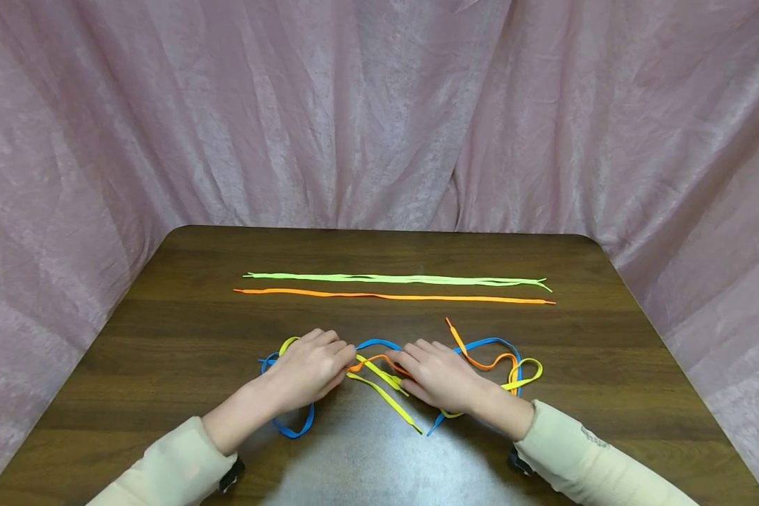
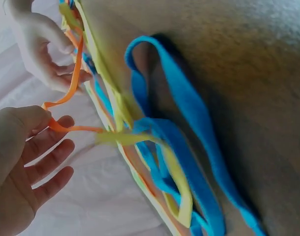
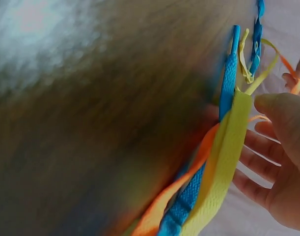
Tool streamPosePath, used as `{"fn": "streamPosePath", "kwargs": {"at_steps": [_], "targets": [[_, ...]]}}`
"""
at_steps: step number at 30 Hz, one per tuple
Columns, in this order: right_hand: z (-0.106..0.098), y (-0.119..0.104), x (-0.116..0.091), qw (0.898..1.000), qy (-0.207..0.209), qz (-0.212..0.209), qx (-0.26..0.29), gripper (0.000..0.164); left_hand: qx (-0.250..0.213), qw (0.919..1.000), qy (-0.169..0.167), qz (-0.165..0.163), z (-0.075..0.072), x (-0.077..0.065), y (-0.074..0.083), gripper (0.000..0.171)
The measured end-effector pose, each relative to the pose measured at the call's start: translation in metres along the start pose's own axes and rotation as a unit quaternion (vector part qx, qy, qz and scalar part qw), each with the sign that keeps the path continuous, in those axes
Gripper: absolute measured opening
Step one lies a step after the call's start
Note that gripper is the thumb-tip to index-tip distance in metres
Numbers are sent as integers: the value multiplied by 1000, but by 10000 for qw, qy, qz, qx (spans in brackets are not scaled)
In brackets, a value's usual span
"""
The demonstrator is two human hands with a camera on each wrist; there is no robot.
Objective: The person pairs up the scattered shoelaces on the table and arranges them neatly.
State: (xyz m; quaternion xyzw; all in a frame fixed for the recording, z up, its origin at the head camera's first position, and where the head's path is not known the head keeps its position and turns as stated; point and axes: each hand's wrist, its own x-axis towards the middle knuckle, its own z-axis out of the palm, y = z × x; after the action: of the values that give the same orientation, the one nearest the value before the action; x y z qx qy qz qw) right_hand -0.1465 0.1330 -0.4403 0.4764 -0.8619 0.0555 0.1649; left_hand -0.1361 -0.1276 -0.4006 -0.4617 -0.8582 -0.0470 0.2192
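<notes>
In the head view my left hand (image 1: pixel 313 365) and right hand (image 1: pixel 443 376) are low over the near half of the table, a short gap apart. An orange shoelace (image 2: pixel 77 78) bends between them; my left thumb and forefinger pinch it in the left wrist view. My right thumb and forefinger close round its thin strand in the right wrist view. Tangled with it are a yellow shoelace (image 3: pixel 223 157) and a blue shoelace (image 2: pixel 208 132), looping out past both hands. One yellow end (image 1: pixel 405 416) points towards me. My palms hide parts of the laces.
Farther back on the brown wooden table (image 1: pixel 379 249) lie a bundle of light green shoelaces (image 1: pixel 392 279) and one straight orange shoelace (image 1: pixel 417 297), side by side. A pink curtain (image 1: pixel 379 112) hangs round the table's back and sides.
</notes>
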Motion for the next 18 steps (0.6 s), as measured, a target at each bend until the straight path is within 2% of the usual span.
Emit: {"fn": "streamPosePath", "kwargs": {"at_steps": [3,8,12,18], "targets": [[0,-1,1,10000,5,59,-52,33,-4,9998,176,32,-4,1,0,22],[2,-2,3,9997,123,30,-184,11,31,9992,404,54,-8,2,-2,23],[2,-2,3,9993,250,-12,-262,9,1,9990,447,-7,-10,1,-6,20],[-1,0,2,9988,458,57,-159,11,-100,9988,365,-319,-9,-7,-17,20]]}}
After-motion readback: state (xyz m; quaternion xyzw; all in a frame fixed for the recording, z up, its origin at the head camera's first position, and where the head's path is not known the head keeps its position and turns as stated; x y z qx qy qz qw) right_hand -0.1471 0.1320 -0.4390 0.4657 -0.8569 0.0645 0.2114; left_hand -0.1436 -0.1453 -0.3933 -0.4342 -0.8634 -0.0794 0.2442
